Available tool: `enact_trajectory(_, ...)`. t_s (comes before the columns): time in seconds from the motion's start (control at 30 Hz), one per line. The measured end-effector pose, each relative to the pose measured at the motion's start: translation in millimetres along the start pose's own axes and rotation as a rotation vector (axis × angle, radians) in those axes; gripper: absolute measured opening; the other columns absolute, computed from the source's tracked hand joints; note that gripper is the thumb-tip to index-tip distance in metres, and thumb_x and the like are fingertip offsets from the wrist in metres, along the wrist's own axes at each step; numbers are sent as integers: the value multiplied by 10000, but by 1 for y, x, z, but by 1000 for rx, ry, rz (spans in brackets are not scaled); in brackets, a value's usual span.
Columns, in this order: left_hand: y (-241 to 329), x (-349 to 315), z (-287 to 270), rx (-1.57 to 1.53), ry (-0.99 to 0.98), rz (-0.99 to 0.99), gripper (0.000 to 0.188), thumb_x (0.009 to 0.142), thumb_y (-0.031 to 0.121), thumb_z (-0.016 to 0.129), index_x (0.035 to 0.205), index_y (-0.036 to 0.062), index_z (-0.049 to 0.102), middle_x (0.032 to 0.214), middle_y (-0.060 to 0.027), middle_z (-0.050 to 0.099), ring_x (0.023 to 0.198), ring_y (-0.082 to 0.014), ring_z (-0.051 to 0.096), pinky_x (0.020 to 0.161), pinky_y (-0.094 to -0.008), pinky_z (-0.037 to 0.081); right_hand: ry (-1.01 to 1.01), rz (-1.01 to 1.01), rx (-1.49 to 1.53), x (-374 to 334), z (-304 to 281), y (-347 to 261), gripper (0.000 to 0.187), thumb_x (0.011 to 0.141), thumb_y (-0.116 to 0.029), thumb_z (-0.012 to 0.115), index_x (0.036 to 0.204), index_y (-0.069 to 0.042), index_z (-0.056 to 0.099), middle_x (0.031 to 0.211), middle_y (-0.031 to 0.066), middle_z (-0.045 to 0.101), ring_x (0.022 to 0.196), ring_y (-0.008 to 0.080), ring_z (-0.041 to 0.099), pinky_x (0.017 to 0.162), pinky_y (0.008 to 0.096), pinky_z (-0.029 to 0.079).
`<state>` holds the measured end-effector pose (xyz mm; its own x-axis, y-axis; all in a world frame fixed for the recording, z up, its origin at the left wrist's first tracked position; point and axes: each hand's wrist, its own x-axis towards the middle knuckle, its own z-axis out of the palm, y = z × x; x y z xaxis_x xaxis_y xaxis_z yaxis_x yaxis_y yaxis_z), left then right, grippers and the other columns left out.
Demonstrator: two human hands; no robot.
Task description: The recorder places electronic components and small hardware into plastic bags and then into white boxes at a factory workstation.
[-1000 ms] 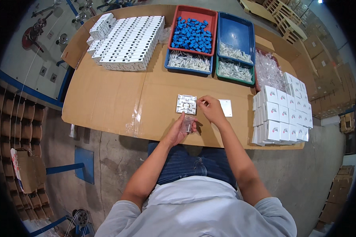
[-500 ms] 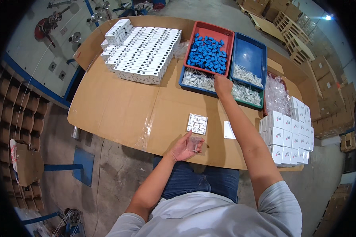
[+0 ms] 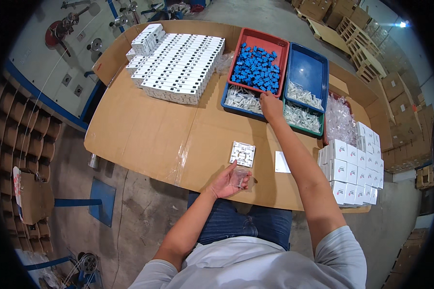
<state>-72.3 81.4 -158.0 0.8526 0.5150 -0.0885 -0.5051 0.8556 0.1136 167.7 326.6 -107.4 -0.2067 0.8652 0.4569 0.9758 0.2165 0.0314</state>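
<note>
My left hand point(image 3: 222, 186) is closed around a small clear plastic bag point(image 3: 239, 179) near the table's front edge. Just beyond it lies a square white plastic frame point(image 3: 242, 153) with a cut-out centre. My right hand point(image 3: 272, 107) reaches to the near edge of the red tray point(image 3: 271, 46), which holds blue plastic parts point(image 3: 255, 69). Its bent fingertips dip by the blue tray point(image 3: 246, 113) of small white-and-clear pieces beneath; what they pinch, if anything, is hidden. A white card point(image 3: 281, 162) lies left of my right forearm.
Long white boxes point(image 3: 178, 67) are stacked at the far left of the cardboard-covered table point(image 3: 140, 130). Right of the red tray are another blue tray point(image 3: 306, 67) and a green tray point(image 3: 304, 129), both with small pieces. Clear bags point(image 3: 340, 118) and stacked white boxes point(image 3: 353, 168) stand farther right.
The view has shifted slightly. My right hand stays at the tray edge, its fingers turned a little to the left. The left hand still holds the bag beside the white frame.
</note>
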Motion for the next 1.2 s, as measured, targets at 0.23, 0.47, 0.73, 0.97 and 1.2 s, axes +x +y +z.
enact_trajectory(0.23,-1,1,2,1,92,-1,687,1032,602,483,1256,-34,619,950,-94,639,904,-230,606,925,-395,485,106,149,346,-14,-41,-1,129,886,-190,714,934,-71,699,917,123,715,809,360,699,682,454,555)
enact_trajectory(0.47,3,5,1,45,-11,9,702,1033,617,472,1307,-15,608,1023,-86,659,887,-213,600,911,-366,502,-295,283,1052,-114,-110,-33,102,887,-109,753,959,-37,751,800,1,710,669,78,578,607,271,459)
enact_trajectory(0.73,-5,2,3,149,31,30,581,1035,594,493,1239,65,619,1021,-64,655,905,-204,619,917,-364,510,-512,183,1085,-168,-175,-85,116,913,-53,704,1014,-18,750,843,50,701,692,118,560,641,282,460)
enact_trajectory(0.97,-10,-4,9,225,128,85,596,1026,622,466,1287,103,598,1040,-77,663,993,-250,633,964,-395,502,-624,244,1116,-173,-181,-95,194,964,-64,660,1129,-25,754,961,91,762,816,143,665,720,295,514)
enact_trajectory(1.2,-12,0,39,145,-133,239,691,1013,624,501,1335,18,578,1133,-99,672,1086,-292,632,1008,-447,501,-269,421,1320,-171,-204,-78,179,999,-75,633,1124,1,735,936,50,761,867,88,663,747,267,515)
